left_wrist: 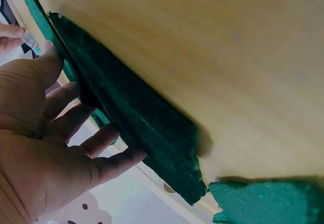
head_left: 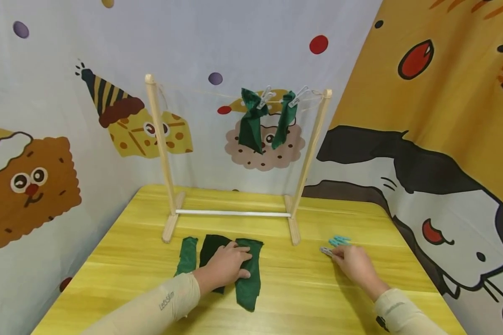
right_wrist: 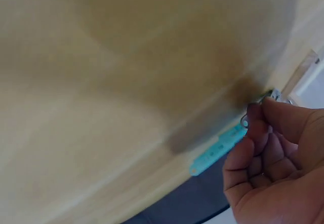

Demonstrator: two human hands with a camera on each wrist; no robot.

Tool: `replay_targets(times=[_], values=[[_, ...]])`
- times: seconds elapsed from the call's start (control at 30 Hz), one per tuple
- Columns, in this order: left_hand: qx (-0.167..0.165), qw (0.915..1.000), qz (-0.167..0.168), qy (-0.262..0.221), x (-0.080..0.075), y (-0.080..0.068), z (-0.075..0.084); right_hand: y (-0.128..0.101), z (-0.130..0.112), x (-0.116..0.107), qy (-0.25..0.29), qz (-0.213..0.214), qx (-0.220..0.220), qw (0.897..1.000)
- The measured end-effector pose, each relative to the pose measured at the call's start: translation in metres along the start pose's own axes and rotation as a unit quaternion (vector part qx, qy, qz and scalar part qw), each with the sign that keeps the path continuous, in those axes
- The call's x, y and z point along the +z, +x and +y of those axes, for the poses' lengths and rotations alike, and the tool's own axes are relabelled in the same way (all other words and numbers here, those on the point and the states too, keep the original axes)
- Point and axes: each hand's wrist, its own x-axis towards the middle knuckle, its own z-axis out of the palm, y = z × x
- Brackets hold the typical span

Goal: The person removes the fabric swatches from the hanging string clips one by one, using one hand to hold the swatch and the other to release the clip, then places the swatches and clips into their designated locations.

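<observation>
The person's right hand (head_left: 355, 263) is pinching a pale grey clothespin (head_left: 326, 251) between thumb and forefinger, holding it close above the tabletop, the other fingers curling in toward the palm. Just beside it, a few turquoise clothespins (head_left: 339, 240) are lying together on the yellow wood-grain table (head_left: 293, 288).

Over on the other side, the left hand (head_left: 225, 265) is spreading loosely over the green cloths, its fingers parted and slightly bent, its thumb standing away from them; it isn't gripping anything. It is partly covering a dark green cloth piece (head_left: 211, 246), and its fingertips are reaching over the long green cloth piece (head_left: 248, 293) to its right; I can't tell how firmly they are pressing. A narrower green strip (head_left: 187, 255) is lying to the left of these, near the beige sleeve (head_left: 180, 298).

Behind the hands, a wooden drying rack (head_left: 160, 135) is standing upright, a white crossbar (head_left: 234, 213) joining its feet. A thin string (head_left: 193, 91) is running between the post tops, and toward its right end two green cloths (head_left: 251, 130) are hanging, each under a whitish clip (head_left: 294, 100). Beyond, a cartoon-printed backdrop (head_left: 243, 28) is covering the walls.
</observation>
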Motion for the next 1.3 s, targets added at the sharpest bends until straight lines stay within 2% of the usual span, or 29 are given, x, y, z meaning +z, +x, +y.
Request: replay_targets(times=[0.23,0.47,0.63,0.93,1.0,1.2,1.3], values=[[-0.009,0.9998,-0.004,-0.015,-0.001,-0.002,0.000,0.007,0.002,0.012,0.006,-0.008,0.045,0.999],[0.006,0.9998,-0.002,-0.021,0.001,-0.004,0.001,0.009,0.008,0.017,0.063,-0.021,0.084,0.994],[0.022,0.9989,-0.007,-0.042,0.003,-0.004,0.000,0.005,0.012,0.018,0.087,-0.016,0.095,0.992],[0.002,0.9992,-0.021,-0.034,0.002,-0.004,0.003,0.004,0.012,0.017,0.087,-0.021,0.105,0.990],[0.008,0.9990,-0.017,-0.041,0.001,-0.005,0.003,0.004,0.012,0.017,0.085,-0.020,0.102,0.991],[0.047,0.9934,-0.004,-0.104,0.001,-0.009,-0.002,0.004,0.012,0.017,0.082,-0.020,0.100,0.991],[0.050,0.9930,-0.002,-0.107,0.001,-0.010,-0.003,0.004,0.012,0.017,0.076,-0.017,0.096,0.992]])
